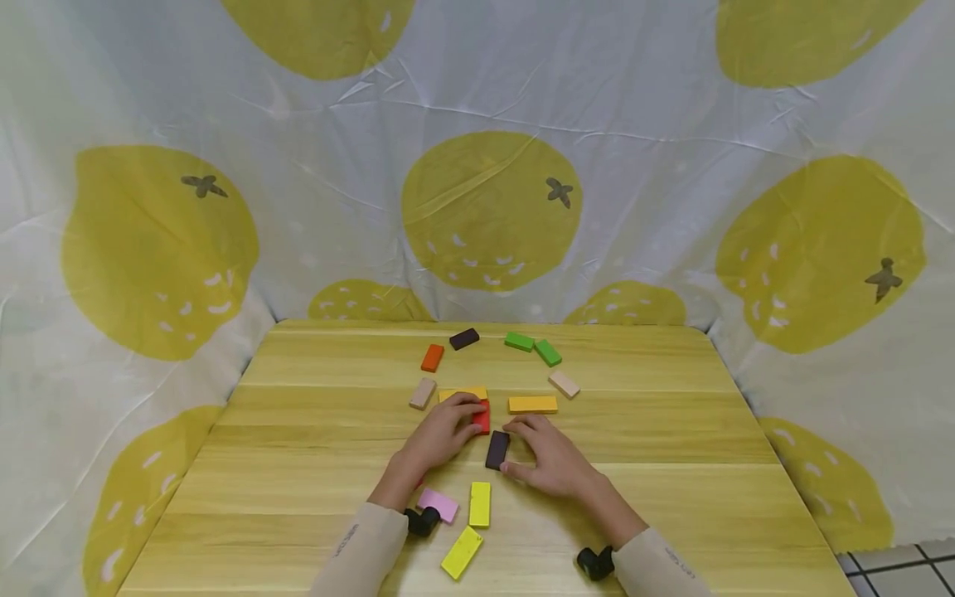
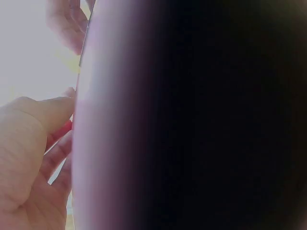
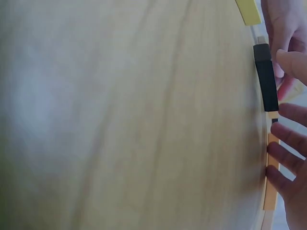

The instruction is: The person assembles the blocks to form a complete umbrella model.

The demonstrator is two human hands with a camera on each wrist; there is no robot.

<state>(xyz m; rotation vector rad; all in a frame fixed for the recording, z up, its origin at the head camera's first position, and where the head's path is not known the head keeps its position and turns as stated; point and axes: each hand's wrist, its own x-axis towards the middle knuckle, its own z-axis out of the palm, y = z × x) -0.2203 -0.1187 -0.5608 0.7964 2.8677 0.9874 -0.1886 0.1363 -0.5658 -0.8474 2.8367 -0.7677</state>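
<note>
Head view: looks partly done, with an open arc of blocks set out on the far table (image 1: 671, 464), from an orange-red block (image 1: 433, 358) round to a pale block (image 1: 564, 384). Pinching a red block (image 1: 483, 419) with the left hand (image 1: 440, 431) and a dark block (image 1: 497, 450) just nearer with the right hand (image 1: 550, 458), hands apart, so probably not finished placing either. Cannot tell whether nearer pieces, a pink block (image 1: 438, 505) and two yellow blocks (image 1: 480, 504), count as placed or left over.

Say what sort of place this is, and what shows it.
Probably a curtained-off tabletop play or work space: a light wood-grain table, white fabric with yellow fruit prints behind it, and small multicoloured rectangular blocks.
</note>
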